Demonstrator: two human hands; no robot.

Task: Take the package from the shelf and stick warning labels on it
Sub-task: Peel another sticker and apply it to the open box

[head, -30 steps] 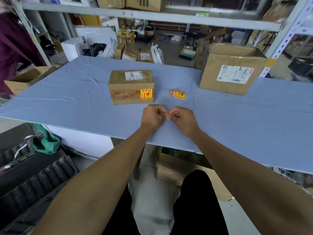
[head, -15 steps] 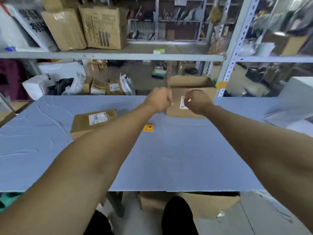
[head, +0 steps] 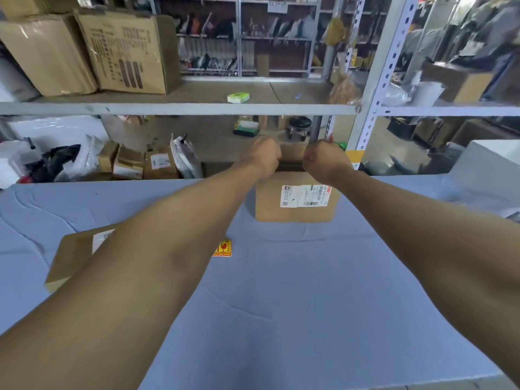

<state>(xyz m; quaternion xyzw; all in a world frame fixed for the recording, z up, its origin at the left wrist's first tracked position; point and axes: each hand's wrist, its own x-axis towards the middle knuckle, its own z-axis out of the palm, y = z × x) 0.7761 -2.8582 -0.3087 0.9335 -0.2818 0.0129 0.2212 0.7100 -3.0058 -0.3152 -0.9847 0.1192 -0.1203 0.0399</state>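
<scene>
A small brown package with a white shipping label lies on the blue table at the left, half hidden under my left forearm. A yellow-and-red warning label lies flat on the table just right of that forearm. Both arms are stretched forward. My left hand and my right hand are curled into fists close together, over the open top of a larger cardboard box at the table's far edge. Nothing shows in either fist.
A grey shelf board crosses just above my hands, carrying big cartons at the left. A perforated upright stands at the right. Small parcels and bags sit behind the table. A white box stands at the right.
My hands have gone from near the table's front edge out to the larger box at the back, still close together. The view has tilted up toward the shelves.
</scene>
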